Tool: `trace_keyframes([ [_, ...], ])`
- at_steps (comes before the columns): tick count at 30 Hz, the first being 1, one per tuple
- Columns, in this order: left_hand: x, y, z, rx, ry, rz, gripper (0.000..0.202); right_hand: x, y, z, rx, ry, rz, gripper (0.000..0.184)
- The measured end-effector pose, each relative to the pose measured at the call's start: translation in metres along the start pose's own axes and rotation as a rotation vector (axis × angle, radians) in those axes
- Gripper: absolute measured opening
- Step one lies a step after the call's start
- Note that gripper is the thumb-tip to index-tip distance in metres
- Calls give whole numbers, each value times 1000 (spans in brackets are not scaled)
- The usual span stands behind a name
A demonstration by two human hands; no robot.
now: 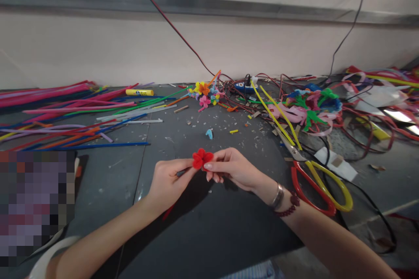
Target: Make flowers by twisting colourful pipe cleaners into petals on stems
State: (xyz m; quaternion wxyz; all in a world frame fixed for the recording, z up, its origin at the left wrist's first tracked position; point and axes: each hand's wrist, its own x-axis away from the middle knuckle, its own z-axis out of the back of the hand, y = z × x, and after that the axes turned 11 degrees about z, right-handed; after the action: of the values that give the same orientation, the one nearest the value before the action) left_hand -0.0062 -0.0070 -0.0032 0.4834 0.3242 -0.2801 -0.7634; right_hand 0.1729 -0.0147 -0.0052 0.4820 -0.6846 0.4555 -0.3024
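A small red pipe-cleaner flower [202, 158] with looped petals is held up over the dark table, between my two hands. My left hand [173, 179] pinches it from the left with thumb and forefinger. A bit of red stem [168, 212] shows below that hand. From the right, my right hand [231, 166] grips the flower's edge between thumb and fingers. The flower's underside is hidden by my fingers. Just beyond it on the table lie a light-blue scrap [209, 134] and a short yellow piece [233, 131].
Loose coloured pipe cleaners [75, 113] and a yellow glue stick [139, 92] lie at the left. A finished flower bunch [204, 93] sits at the back. Red-and-yellow scissors [297, 154], ribbons [369, 126] and cables are at the right. A wall [108, 48] stands behind.
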Motion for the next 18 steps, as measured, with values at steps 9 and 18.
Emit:
trace_keyframes([
  [9,-1,1,0,27,20,64,20,1,5,-8,105,64,147,19],
  [18,0,0,2,131,-122,37,17,-3,-2,7,174,110,145,39],
])
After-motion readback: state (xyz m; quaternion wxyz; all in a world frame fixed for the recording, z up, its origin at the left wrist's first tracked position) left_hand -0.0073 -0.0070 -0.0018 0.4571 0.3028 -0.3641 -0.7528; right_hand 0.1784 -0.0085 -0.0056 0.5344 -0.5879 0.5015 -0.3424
